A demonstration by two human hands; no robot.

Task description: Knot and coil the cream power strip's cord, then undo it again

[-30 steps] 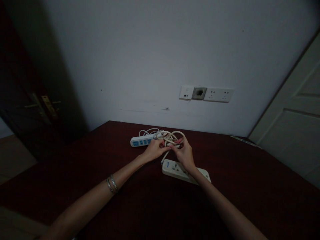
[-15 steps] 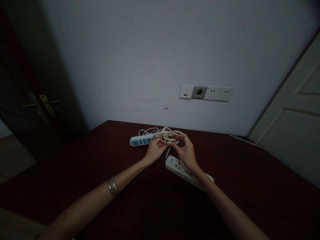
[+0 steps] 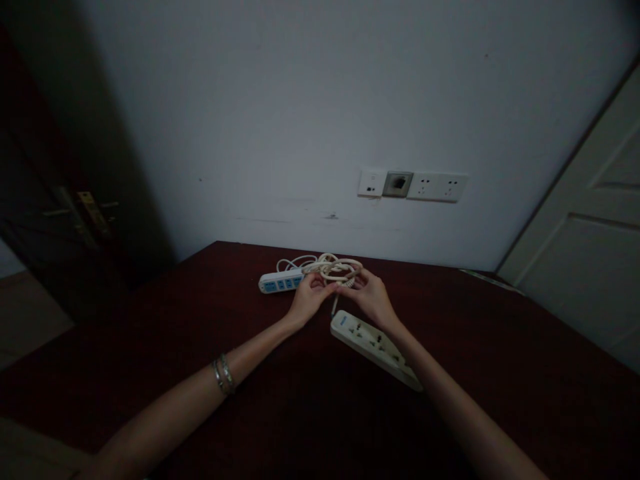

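Note:
A bundled white cord lies in loops near the back of the dark red table, gripped from both sides. My left hand is closed on its left side, thumb pointing inward. Closed on the right side is my right hand, its thumb tip close to the left one. The cord's lower end runs down to a white power strip, which lies slanted under my right wrist. Behind my left hand sits a second power strip with blue sockets; its right end is hidden by the hand and cord.
The dark red table meets a pale wall. Wall sockets and a grey-framed outlet are set above it. A dark door stands at left, a white panelled door at right.
Both hands have shifted their grip on the cord, and the thumbs have come closer together. The right fingers have moved slightly left and in behind the loops. The slanted power strip shows more.

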